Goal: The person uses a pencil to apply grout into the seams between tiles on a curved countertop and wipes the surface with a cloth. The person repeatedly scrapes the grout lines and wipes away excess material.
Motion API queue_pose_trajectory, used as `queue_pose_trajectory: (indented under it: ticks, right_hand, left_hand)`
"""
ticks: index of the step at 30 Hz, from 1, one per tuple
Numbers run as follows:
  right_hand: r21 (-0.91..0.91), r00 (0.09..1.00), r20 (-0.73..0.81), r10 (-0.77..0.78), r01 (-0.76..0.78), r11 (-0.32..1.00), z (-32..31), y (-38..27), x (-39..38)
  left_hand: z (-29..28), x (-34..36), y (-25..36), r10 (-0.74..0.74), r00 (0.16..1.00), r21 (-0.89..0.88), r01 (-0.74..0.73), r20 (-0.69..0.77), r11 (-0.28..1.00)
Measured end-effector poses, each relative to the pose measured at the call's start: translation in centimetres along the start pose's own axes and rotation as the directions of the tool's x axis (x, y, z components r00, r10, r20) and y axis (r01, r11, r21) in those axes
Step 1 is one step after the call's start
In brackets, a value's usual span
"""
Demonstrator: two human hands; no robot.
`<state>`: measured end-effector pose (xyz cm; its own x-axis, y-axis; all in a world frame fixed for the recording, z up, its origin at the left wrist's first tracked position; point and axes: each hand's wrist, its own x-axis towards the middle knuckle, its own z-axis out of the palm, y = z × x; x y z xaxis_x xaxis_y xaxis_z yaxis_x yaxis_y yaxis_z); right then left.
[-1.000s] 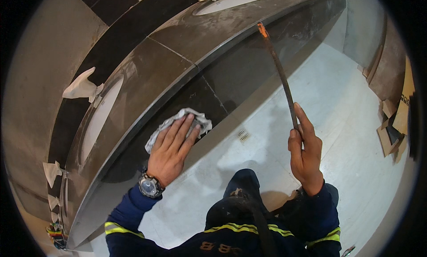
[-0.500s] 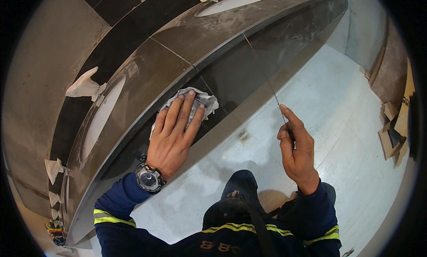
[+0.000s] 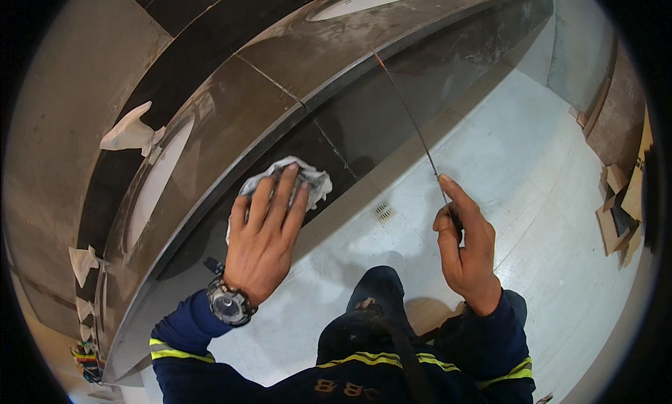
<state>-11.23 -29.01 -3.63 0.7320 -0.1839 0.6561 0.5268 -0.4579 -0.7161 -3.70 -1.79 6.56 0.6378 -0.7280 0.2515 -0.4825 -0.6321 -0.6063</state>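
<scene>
My left hand (image 3: pixel 262 243) lies with fingers stretched over a crumpled, grey-smudged white rag (image 3: pixel 318 185), holding it against the dark front panel (image 3: pixel 420 100) below the counter's curved edge. The rag is partly hidden under the palm. To the right, over the floor, my right hand (image 3: pixel 469 246) is closed round the near end of a long, thin dark strip (image 3: pixel 409 114). Its reddish far tip reaches up to the counter edge. What sort of tool it is, I cannot tell. A pale joint line (image 3: pixel 327 137) runs down the panel between the two hands.
The brown stone-look counter (image 3: pixel 238 117) carries white oval basins (image 3: pixel 161 183) and taps wrapped in white covering (image 3: pixel 131 130). A small drain grate (image 3: pixel 383 211) sits in the pale floor (image 3: pixel 532 173). Torn cardboard (image 3: pixel 619 208) stands at the right.
My left hand and the rag have slid a little down and left along the panel. The strip's far tip has shifted slightly up and left; my right hand keeps its grip.
</scene>
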Motion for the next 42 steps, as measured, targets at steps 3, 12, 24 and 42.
queue_pose_trajectory:
  ticks: [3,12,24,42]
  right_hand:
    - [0.023,0.997,-0.064,-0.036,0.038,0.999,-0.2,0.7,-0.3]
    - [0.035,0.996,-0.049,-0.07,0.071,0.997,0.6,0.5,-0.2]
    - [0.0,0.995,-0.076,-0.064,0.064,0.998,0.1,-0.1,0.1]
    - [-0.037,0.99,-0.105,-0.093,0.09,0.995,-0.5,0.3,-0.6]
  left_hand:
    - [-0.6,0.2,-0.1,0.023,1.0,-0.023,-0.024,-0.005,0.999]
    - [-0.8,2.2,-0.2,0.039,0.999,0.011,-0.039,-0.036,0.999]
    - [4.9,0.0,2.6,0.214,0.973,-0.063,-0.209,0.087,0.976]
    - [0.0,5.1,0.8,0.158,0.977,0.151,-0.136,-0.145,0.979]
